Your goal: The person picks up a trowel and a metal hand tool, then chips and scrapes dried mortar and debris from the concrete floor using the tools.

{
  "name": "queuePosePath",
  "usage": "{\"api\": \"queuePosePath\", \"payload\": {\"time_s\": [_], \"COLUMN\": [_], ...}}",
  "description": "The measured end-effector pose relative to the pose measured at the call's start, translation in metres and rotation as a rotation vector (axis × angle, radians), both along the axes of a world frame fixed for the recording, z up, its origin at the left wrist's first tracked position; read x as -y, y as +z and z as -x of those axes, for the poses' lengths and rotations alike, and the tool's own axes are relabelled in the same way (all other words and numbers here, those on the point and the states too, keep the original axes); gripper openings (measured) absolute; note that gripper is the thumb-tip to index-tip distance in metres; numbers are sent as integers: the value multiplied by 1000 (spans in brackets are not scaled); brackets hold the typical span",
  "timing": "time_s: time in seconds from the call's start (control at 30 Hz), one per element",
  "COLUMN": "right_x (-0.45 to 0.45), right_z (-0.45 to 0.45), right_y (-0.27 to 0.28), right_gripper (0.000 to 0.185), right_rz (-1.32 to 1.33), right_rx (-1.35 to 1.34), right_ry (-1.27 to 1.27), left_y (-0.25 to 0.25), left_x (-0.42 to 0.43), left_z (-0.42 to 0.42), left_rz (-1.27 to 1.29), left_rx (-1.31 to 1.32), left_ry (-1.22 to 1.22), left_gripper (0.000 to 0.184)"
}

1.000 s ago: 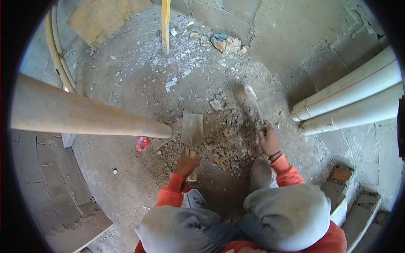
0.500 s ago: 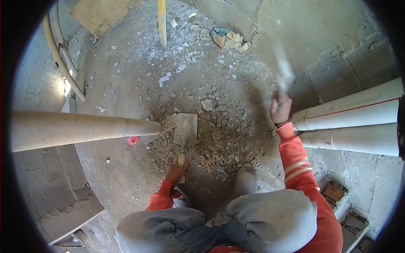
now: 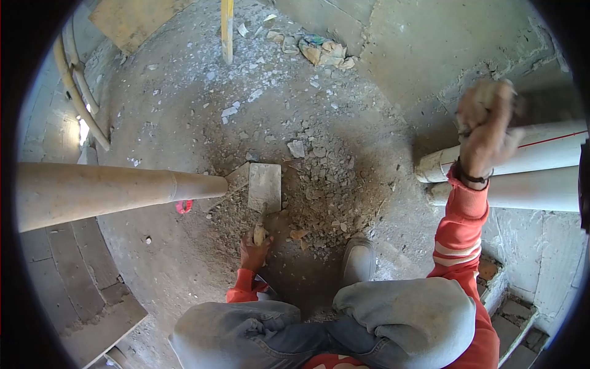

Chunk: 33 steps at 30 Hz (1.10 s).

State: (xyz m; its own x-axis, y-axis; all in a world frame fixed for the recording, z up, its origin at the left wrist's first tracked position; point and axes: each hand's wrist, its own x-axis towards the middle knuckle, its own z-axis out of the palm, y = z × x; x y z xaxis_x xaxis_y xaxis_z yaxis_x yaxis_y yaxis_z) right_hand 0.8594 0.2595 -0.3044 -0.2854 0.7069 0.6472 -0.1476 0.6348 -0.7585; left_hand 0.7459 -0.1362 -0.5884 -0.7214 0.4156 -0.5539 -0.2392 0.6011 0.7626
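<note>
Low in front of me, my left hand (image 3: 253,253) is closed round the light wooden handle of a square-bladed trowel (image 3: 265,186). The trowel's flat, dusty blade points away from me and lies against the debris. Out to the right, my right hand (image 3: 488,126) is raised over the pipes and smeared by motion. Its fingers look curled round a flat tool (image 3: 547,106), a dark blur stretching to the right whose exact kind I cannot make out. A heap of broken mortar and rubble (image 3: 326,197) lies just right of the trowel, before my shoe (image 3: 359,261).
A beige pipe (image 3: 123,192) reaches in from the left, ending near the trowel blade. Two white pipes (image 3: 522,190) stand at the right by the wall. Crumpled paper (image 3: 322,50), a wooden post (image 3: 227,31) and white flakes are farther back. A red ring (image 3: 184,207) lies under the beige pipe.
My right hand has swung up and to the right, its tool turning from pointing away to pointing rightward. The left hand keeps its hold on the trowel, nearly still. The view has shifted slightly.
</note>
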Motion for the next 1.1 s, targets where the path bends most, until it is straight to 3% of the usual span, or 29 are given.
{"api": "queuePosePath", "payload": {"time_s": [0.07, 0.1, 0.13, 0.2, 0.23, 0.27, 0.33, 0.37, 0.47, 0.53, 0.67, 0.7, 0.77, 0.8, 0.9, 0.93, 0.97, 1.03, 1.1], "right_x": [-2, -14, -24, -30, -54, -55, -51, -38, -20, -4, 5, 4, 0, -4, -27, -37, -43, -39, -31], "right_z": [2, 3, 2, -7, -44, -48, -26, -19, -5, 2, 18, 18, 17, 19, -22, -32, -40, -35, -37], "right_y": [-3, -40, -88, -192, -268, -302, -285, -247, -158, -81, 7, 4, -8, -43, -218, -257, -282, -276, -230], "right_gripper": [39, 38, 32, 13, 17, 20, 32, 39, 39, 38, 24, 24, 21, 16, 22, 40, 52, 52, 47], "right_rz": [-29, -48, -160, -493, 85, 88, 466, 853, 709, 420, 54, 58, -95, -211, -292, 246, 204, -46, 533], "right_rx": [-304, -367, -245, 210, 972, 943, 854, 784, 590, 562, 40, 44, -246, -283, 602, 1279, 1316, 1019, 1021], "right_ry": [317, 326, 203, -335, -135, -221, -211, -132, -22, -28, -99, -102, 128, 131, -298, -276, -296, -237, -48], "left_y": [8, 10, 10, 6, 1, -3, 3, 6, 5, 12, 1, 0, -3, -3, -1, -4, -6, -4, -3], "left_x": [-6, -5, -4, 0, 5, 5, 2, 7, 7, 2, 6, 6, 5, 4, 5, 7, 7, 4, 13], "left_z": [-3, 0, 5, 4, 2, 4, 9, 6, 4, 5, 4, 4, 2, 0, 0, 0, 0, 2, -1], "left_rz": [56, 49, 21, -30, -99, -176, -164, -120, -207, -185, -207, -203, -187, -187, -212, -234, -258, -235, -186], "left_rx": [-71, -59, 7, 74, 106, 128, 121, 129, 93, 110, 173, 177, 135, 139, 102, 99, 95, 82, 92], "left_ry": [66, 71, 11, -41, 2, 59, 45, -8, 24, 28, 33, 31, 65, 70, 70, 58, 60, 55, 17], "left_gripper": [30, 30, 31, 33, 36, 39, 41, 44, 44, 44, 43, 43, 40, 40, 37, 35, 33, 30, 27]}}
